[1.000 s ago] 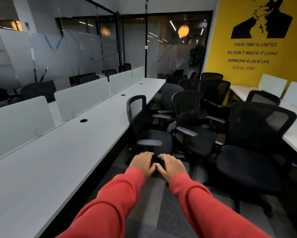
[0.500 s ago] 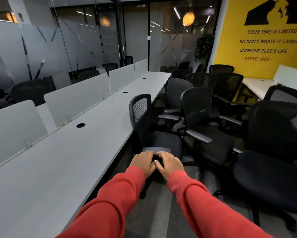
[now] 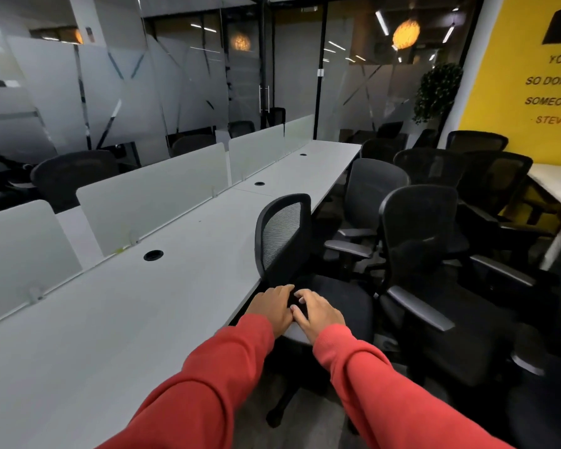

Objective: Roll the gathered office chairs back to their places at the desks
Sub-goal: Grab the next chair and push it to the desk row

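The nearest office chair (image 3: 339, 303) has a black mesh back and grey armrests, and it stands side-on against the edge of the long white desk (image 3: 149, 306). Both my hands lie side by side on its near armrest (image 3: 297, 336). My left hand (image 3: 270, 308) curls over the armrest's left part. My right hand (image 3: 318, 314) grips it just to the right, with the fingers bent over the top. Several more black chairs (image 3: 428, 254) stand bunched together to the right.
Frosted white divider panels (image 3: 149, 202) run along the far side of the desk, with cable holes in the top. A second white desk (image 3: 554, 179) stands at the right under the yellow wall. Glass partitions and a potted plant (image 3: 436, 89) close the back.
The chair under my hands has rolled left, closer to the long desk, and apart from the cluster. Both hands stayed on its armrest, and the view has swung left.
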Demonstrator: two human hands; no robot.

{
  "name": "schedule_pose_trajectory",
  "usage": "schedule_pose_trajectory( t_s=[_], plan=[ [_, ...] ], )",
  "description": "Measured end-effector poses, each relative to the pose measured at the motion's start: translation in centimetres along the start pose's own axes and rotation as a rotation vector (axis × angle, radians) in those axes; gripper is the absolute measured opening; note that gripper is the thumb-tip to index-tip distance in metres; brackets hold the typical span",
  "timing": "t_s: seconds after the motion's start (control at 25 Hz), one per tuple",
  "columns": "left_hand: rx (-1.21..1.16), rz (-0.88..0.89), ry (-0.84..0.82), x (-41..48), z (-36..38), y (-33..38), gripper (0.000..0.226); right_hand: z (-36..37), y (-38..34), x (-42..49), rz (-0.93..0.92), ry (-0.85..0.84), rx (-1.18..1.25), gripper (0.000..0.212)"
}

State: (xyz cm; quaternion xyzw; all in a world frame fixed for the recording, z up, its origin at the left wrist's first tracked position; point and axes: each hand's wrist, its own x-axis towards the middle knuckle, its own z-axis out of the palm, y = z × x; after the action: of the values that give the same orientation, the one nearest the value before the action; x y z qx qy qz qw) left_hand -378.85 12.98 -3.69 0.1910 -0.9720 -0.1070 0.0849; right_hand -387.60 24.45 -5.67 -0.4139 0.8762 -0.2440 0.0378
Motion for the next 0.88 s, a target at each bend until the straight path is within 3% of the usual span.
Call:
schedule_pose_trajectory(
  t_s=[0.4,0.6,0.88],
  plan=[
    [-0.128,-0.165,0.076,9.3,0.9,-8.2,0.044,3.6,-0.4,11.4,-0.061,-0.118,0.06,0.038],
    [-0.207,-0.14,0.061,15.0,1.1,-13.6,0.043,5.1,-2.5,18.4,-0.079,-0.109,0.05,0.036],
    [-0.317,-0.124,-0.023,25.0,3.0,-21.6,0.054,8.3,-4.7,29.4,0.197,-0.105,0.073,0.046]
  ],
)
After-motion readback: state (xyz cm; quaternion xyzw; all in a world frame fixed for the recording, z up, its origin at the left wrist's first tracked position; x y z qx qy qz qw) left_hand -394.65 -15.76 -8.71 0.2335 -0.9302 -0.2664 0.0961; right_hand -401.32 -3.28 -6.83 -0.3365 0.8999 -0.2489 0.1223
